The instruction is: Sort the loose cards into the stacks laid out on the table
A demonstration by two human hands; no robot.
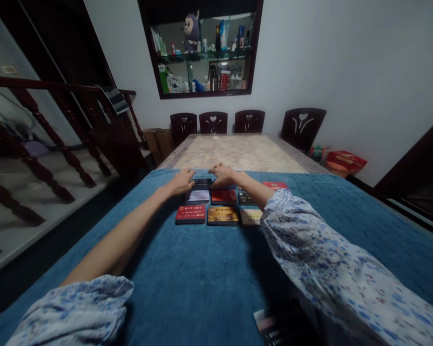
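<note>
A black stack of cards [202,183] lies at the far left of the group, between my two hands. My left hand [182,181] is at its left end, thumb and fingers apart. At its right end, my right hand [223,175] spreads its fingers and hides part of the back row. Nearer are a silvery stack [197,197], a red stack [223,197] and a black VIP stack [246,198]. The front row has a red card stack [190,214], a gold one [222,216] and a pale gold one [250,217], partly behind my right sleeve. Another red card [275,185] shows beyond my right forearm.
A blue cloth [202,269] covers the near part of the table [234,149]. At the bottom edge lies a dark object with pale lettering [285,329], partly hidden by my sleeve. Chairs [212,122] stand at the far end; a railing [50,134] runs along the left.
</note>
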